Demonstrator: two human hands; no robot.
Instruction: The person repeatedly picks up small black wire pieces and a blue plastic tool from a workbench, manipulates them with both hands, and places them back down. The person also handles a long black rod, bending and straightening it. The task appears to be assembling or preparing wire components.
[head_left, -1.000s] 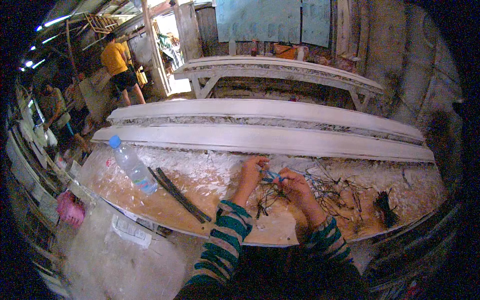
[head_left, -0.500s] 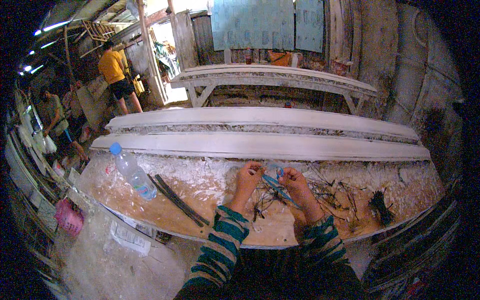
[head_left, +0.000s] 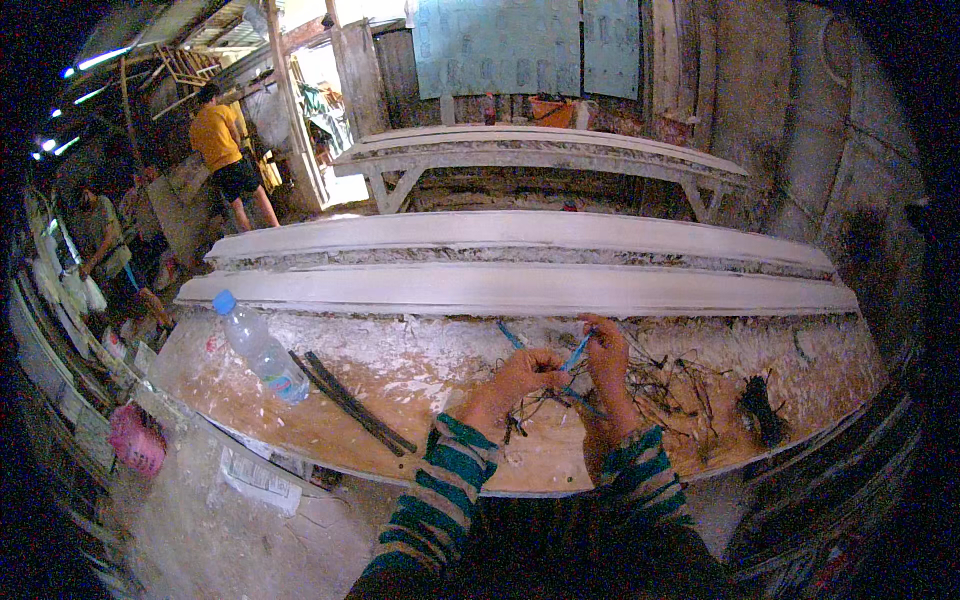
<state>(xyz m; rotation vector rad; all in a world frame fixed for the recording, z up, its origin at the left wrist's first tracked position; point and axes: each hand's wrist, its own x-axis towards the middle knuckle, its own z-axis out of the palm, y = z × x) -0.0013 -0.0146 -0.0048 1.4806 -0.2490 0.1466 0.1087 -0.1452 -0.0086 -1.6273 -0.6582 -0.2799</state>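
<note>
A thin blue strip (head_left: 576, 352), like plastic string, stretches between my two hands above the bench. My left hand (head_left: 528, 378) pinches it at the lower end, and my right hand (head_left: 607, 362) grips it higher up with fingers closed. Loose blue ends stick out past my left fingers and below my right hand. Beneath and beside the hands lie tangled thin dark strands (head_left: 690, 392); I cannot tell if they are wire or string. A tied dark bundle (head_left: 763, 412) of similar strands rests farther right.
Two long white moulded strips (head_left: 520, 288) run across the back of the plaster-spattered bench (head_left: 240, 395). On the left lie a blue-capped water bottle (head_left: 262, 348) and dark rods (head_left: 352, 402). A pink bucket (head_left: 137, 440) stands lower left. A person in yellow (head_left: 217, 140) stands far left.
My left hand has moved lower and slightly right, while my right hand has risen a little and shifted right. The blue strip between them now slants upward to the right.
</note>
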